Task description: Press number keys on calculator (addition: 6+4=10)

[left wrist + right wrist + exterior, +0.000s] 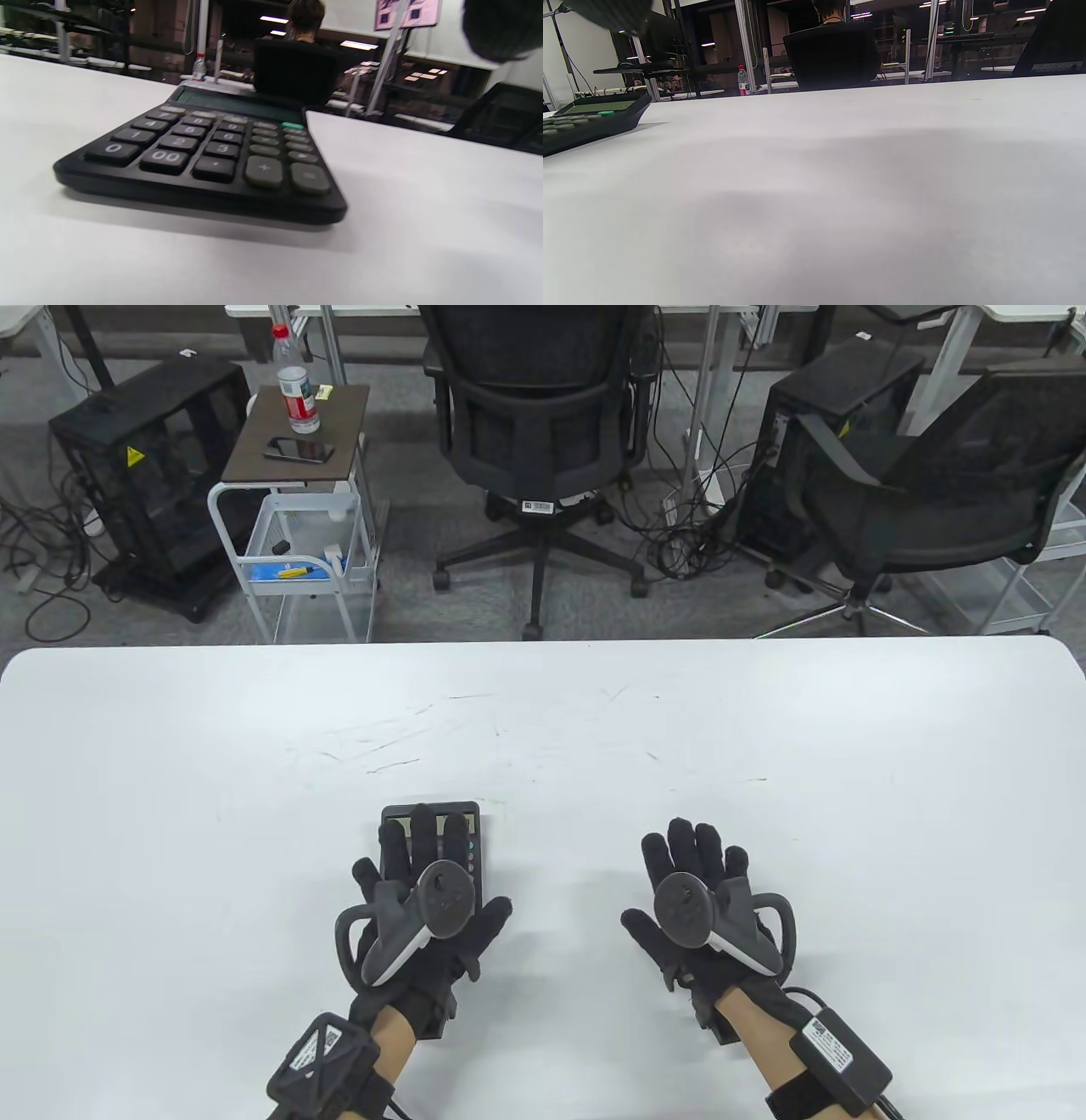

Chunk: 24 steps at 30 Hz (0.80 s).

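A black calculator point(471, 836) lies flat on the white table point(254, 780), near the front, left of centre. My left hand point(424, 848) hovers over it with fingers spread, covering most of the keys in the table view. The left wrist view shows the calculator point(203, 156) close up with its keys uncovered and no finger touching them; a dark fingertip point(500, 25) shows at the top right corner. My right hand point(691, 857) is open with fingers spread, over bare table to the right of the calculator. In the right wrist view the calculator point(585, 120) sits at the left edge.
The table's far edge point(543, 640) runs across the middle of the table view. Beyond it stand two office chairs point(543, 449), a small cart with a bottle point(293, 390) and a phone, and computer cases. The bottle also shows in the right wrist view point(742, 80).
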Each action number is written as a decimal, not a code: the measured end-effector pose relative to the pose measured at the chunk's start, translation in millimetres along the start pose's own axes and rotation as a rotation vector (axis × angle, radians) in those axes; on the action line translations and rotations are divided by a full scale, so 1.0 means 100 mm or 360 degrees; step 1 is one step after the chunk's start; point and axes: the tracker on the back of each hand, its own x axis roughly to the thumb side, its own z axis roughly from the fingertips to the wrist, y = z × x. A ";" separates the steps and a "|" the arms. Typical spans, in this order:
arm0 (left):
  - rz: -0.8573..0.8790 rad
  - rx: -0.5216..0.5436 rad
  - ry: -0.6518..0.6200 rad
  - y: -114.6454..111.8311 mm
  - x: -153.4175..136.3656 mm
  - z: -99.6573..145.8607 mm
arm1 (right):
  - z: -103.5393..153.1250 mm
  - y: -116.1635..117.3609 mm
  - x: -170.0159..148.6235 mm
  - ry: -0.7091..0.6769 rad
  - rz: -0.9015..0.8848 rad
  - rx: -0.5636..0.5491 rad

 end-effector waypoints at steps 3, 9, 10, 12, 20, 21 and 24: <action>0.0033 -0.0158 0.0171 -0.09 -0.03 -0.23 | 0.00 0.00 0.00 0.0002 -0.0001 0.0004; 0.0092 -0.0350 0.0397 -0.24 -0.07 -0.53 | -0.01 0.00 -0.03 0.0019 -0.0023 0.0008; 0.0122 -0.0350 0.0433 -0.25 -0.08 -0.56 | -0.01 0.00 -0.04 0.0023 -0.0027 0.0010; 0.0088 -0.0377 0.0488 -0.25 -0.10 -0.61 | -0.01 0.00 -0.05 0.0025 -0.0033 0.0008; 0.0097 -0.0405 0.0545 -0.37 -0.14 -0.70 | -0.01 0.01 -0.04 0.0023 -0.0036 0.0025; 0.0069 -0.0415 0.0552 -0.37 -0.13 -0.71 | -0.01 0.02 -0.04 0.0021 -0.0030 0.0027; 0.0072 -0.0373 0.0591 -0.37 -0.11 -0.71 | 0.00 0.02 -0.02 0.0012 -0.0025 0.0030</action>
